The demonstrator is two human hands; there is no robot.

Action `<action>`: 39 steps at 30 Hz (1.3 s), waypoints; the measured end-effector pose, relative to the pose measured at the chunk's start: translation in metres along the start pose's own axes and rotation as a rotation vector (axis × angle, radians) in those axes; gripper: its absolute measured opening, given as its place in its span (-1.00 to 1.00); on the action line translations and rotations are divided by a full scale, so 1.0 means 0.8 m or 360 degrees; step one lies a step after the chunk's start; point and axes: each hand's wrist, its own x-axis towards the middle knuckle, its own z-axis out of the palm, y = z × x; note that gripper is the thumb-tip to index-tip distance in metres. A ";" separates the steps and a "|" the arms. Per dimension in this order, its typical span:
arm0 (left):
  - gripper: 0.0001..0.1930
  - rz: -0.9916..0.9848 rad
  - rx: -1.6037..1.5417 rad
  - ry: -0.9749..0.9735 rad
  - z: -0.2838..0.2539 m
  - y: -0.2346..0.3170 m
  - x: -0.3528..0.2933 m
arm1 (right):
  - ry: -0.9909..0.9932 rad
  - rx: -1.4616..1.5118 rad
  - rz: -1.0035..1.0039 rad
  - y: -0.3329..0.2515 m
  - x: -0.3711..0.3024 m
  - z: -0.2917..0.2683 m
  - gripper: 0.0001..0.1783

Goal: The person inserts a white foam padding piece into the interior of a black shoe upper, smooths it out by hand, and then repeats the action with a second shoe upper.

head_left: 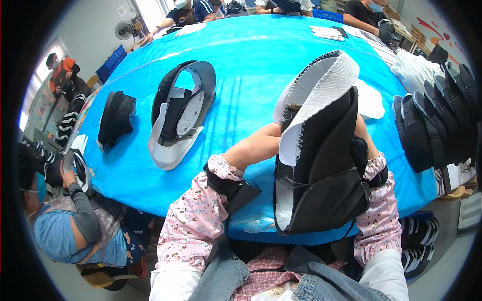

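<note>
Raised in front of me is a black shoe upper (329, 160) with a white zigzag-stitched lining edge; it is not joined to a sole. My left hand (258, 145) grips it from the left, its fingers partly hidden behind the upper. Round its far right side is my right hand (366, 138), mostly covered by the black fabric. On the blue table cover lies a second black and white upper (207, 83), opened out, to the left of my left hand. Farther left a small black shoe-shaped piece (115, 120) rests on the cover.
A row of black uppers (432, 120) stands at the table's right edge. White cut pieces (369, 98) lie behind the held upper. A co-worker (75, 226) sits close on the left, holding a shoe. Others sit along the far edge of the blue table (241, 55).
</note>
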 end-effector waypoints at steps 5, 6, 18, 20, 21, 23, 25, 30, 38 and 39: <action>-0.67 0.0129 -0.0062 0.0324 -0.008 -0.007 0.004 | 0.0172 0.0291 -0.0185 -0.032 0.009 -0.002 -0.59; -0.68 0.0127 -0.0157 0.0427 -0.009 0.001 0.002 | 0.0345 0.0106 -0.0217 -0.037 0.010 0.000 -0.59; -0.70 0.0245 -0.0010 0.1442 -0.052 -0.004 0.010 | 0.0821 -0.0413 -0.0102 -0.021 0.017 -0.043 -0.68; -0.70 0.0293 -0.0067 0.1527 -0.056 -0.013 0.011 | 0.0871 -0.0443 -0.0077 -0.012 0.016 -0.057 -0.69; -0.70 0.0294 -0.0068 0.1526 -0.056 -0.014 0.012 | 0.0914 -0.0523 0.0023 -0.008 0.014 -0.065 -0.69; -0.67 0.0487 -0.0162 0.1703 -0.052 -0.013 0.020 | 0.0979 -0.0631 0.0113 0.004 0.010 -0.089 -0.70; -0.67 0.0396 -0.0272 0.1685 -0.057 -0.007 0.019 | 0.1041 -0.1753 -0.0444 0.023 0.010 -0.111 -0.65; -0.66 0.0623 -0.0044 0.1756 -0.061 -0.001 0.024 | 0.0944 -0.2869 -0.0221 0.055 -0.001 -0.120 -0.47; -0.56 0.0557 -0.0211 0.1624 -0.072 -0.026 0.010 | 0.0911 -0.2073 -0.0155 0.020 0.005 -0.087 -0.54; -0.59 0.0599 -0.0004 0.1574 -0.070 -0.024 0.010 | 0.0963 -0.1752 -0.0107 0.016 0.007 -0.084 -0.57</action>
